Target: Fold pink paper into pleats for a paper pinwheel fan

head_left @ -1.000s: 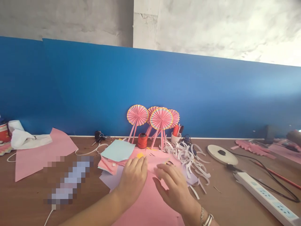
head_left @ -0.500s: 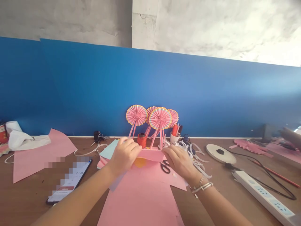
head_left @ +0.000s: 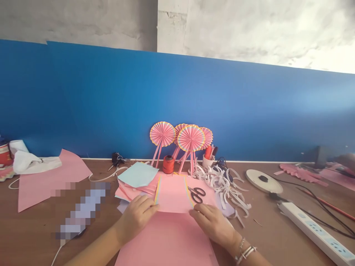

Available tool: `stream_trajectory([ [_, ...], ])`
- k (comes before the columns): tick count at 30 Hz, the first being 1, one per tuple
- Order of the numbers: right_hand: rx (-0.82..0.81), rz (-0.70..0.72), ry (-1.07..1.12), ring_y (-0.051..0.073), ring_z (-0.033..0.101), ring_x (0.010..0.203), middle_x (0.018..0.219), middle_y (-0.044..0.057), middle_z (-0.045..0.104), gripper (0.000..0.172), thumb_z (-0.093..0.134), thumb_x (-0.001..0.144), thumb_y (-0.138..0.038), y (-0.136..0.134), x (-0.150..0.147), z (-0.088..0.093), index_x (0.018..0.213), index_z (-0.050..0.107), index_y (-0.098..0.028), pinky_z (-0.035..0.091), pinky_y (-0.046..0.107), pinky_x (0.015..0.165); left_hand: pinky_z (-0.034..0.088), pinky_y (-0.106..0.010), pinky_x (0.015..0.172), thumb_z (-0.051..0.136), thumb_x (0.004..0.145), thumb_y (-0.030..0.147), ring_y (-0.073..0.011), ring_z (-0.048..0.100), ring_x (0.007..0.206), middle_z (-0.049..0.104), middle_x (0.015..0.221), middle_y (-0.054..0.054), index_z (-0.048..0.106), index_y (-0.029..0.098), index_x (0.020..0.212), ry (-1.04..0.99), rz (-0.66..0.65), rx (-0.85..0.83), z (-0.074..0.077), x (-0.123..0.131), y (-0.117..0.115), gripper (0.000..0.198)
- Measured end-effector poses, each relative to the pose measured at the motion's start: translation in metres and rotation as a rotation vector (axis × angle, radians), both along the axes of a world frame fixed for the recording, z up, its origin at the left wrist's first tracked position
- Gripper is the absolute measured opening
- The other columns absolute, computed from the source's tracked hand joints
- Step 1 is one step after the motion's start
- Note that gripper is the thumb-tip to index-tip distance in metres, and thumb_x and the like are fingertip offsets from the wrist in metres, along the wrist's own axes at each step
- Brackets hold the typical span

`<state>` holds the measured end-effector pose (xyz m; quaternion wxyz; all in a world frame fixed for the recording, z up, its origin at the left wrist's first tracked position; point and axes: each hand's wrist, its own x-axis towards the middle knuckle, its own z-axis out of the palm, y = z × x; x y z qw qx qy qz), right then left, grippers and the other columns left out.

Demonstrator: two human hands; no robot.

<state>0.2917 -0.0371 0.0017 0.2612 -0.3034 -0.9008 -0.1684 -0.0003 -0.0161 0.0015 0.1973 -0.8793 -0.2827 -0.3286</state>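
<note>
A pink paper sheet point(head_left: 173, 194) with rainbow-striped side edges lies in front of me, above a larger plain pink sheet point(head_left: 166, 242). My left hand point(head_left: 138, 216) pinches its near left corner. The near right corner sits between the closed fingers of my right hand point(head_left: 212, 221), which has bracelets on its wrist. Black-handled scissors point(head_left: 198, 193) rest by the striped right edge, their blades hardly showing. Left of the sheet is a stack of cut papers with a light blue piece point(head_left: 140, 173) on top.
Pink pleated paper fans point(head_left: 191, 138) lean at the blue partition point(head_left: 111, 96), behind a red thread spool point(head_left: 168, 165). White paper strips point(head_left: 222, 181) are heaped to the right, near a power strip point(head_left: 316, 231). A blurred phone point(head_left: 83, 212) lies left. At far right, another person's hand shows.
Both hands have come back toward me and lower. The striped sheet, raised at its far end before, now lies out flatter with its striped edges showing. The scissors and stack are more exposed.
</note>
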Motion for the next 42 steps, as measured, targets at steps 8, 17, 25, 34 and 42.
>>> stream_trajectory([
  [8, -0.503, -0.067, 0.156, 0.015, 0.056, 0.069, 0.075, 0.003, 0.058, 0.021, 0.042, 0.091, -0.017, -0.003, -0.006, -0.015, 0.077, 0.058, -0.019, 0.046, 0.027, 0.062, 0.038, -0.029, 0.059, 0.035, 0.089, 0.007, -0.0161, 0.051, 0.067, 0.060, 0.075, -0.004, 0.062, 0.020, 0.086, 0.074, -0.072, -0.354, -0.022, -0.001, -0.010, 0.030],
  [17, -0.807, -0.163, 0.433, 0.016, 0.056, 0.075, 0.082, 0.003, 0.057, 0.015, 0.052, 0.083, -0.014, 0.000, -0.007, -0.015, 0.069, 0.057, -0.019, 0.047, 0.029, 0.069, 0.044, -0.032, 0.068, 0.050, 0.080, 0.016, -0.0182, 0.056, 0.073, 0.063, 0.072, -0.001, 0.056, 0.021, 0.065, -0.202, 0.106, -0.827, -0.003, 0.008, -0.014, 0.017],
  [25, -0.843, -0.254, 0.437, 0.016, 0.053, 0.071, 0.077, 0.003, 0.054, 0.025, 0.049, 0.082, -0.016, 0.006, -0.011, -0.011, 0.058, 0.040, -0.020, 0.046, 0.031, 0.068, 0.044, -0.033, 0.069, 0.049, 0.078, 0.016, -0.0194, 0.055, 0.075, 0.059, 0.074, -0.001, 0.051, 0.021, 0.063, -0.188, 0.199, -0.830, -0.004, 0.012, -0.012, 0.016],
  [34, -0.949, -0.382, 0.433, 0.015, 0.053, 0.069, 0.075, 0.002, 0.053, 0.024, 0.055, 0.072, -0.015, 0.012, -0.014, -0.006, 0.054, 0.040, -0.019, 0.042, 0.027, 0.065, 0.043, -0.034, 0.072, 0.047, 0.077, 0.018, -0.0198, 0.052, 0.078, 0.054, 0.077, -0.002, 0.048, 0.021, 0.063, -0.164, 0.245, -0.898, -0.016, 0.011, -0.001, 0.014],
  [42, -1.011, -0.415, 0.441, 0.014, 0.052, 0.070, 0.078, 0.002, 0.052, 0.021, 0.055, 0.071, -0.017, 0.013, -0.014, -0.006, 0.054, 0.043, -0.018, 0.040, 0.026, 0.065, 0.042, -0.036, 0.075, 0.046, 0.077, 0.019, -0.0208, 0.051, 0.082, 0.052, 0.080, -0.003, 0.046, 0.021, 0.062, -0.134, 0.250, -0.939, -0.017, 0.011, 0.002, 0.015],
])
